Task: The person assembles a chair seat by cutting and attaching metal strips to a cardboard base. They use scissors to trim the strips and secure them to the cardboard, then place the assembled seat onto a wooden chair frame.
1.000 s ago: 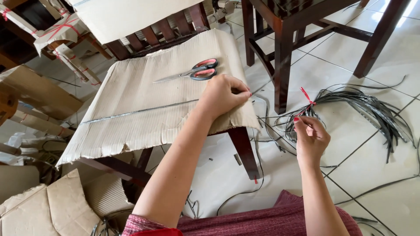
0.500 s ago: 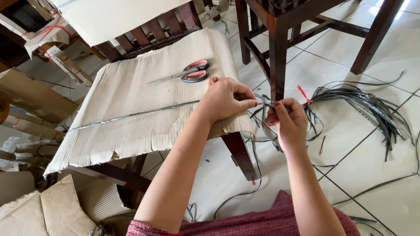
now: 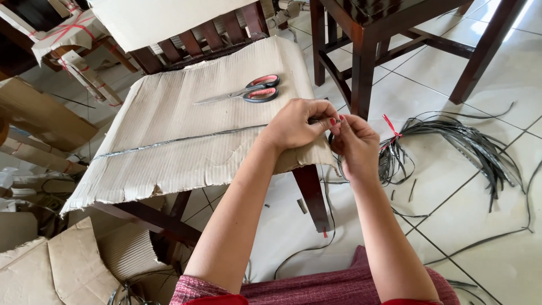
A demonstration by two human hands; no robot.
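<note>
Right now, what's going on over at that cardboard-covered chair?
A person is working a thin dark strip that lies across a sheet of corrugated cardboard draped over a wooden chair. Both hands meet at the cardboard's right edge: the left hand presses down there while the right hand pinches the strip's end. Red-handled scissors lie untouched on the cardboard. A bundle of dark strips, tied with a red band, lies on the tiled floor beside them.

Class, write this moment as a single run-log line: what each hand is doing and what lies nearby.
left hand: pinching dark strip at cardboard edge | right hand: meeting left, pinching same strip | scissors: lying on cardboard | strip bundle: on floor
</note>
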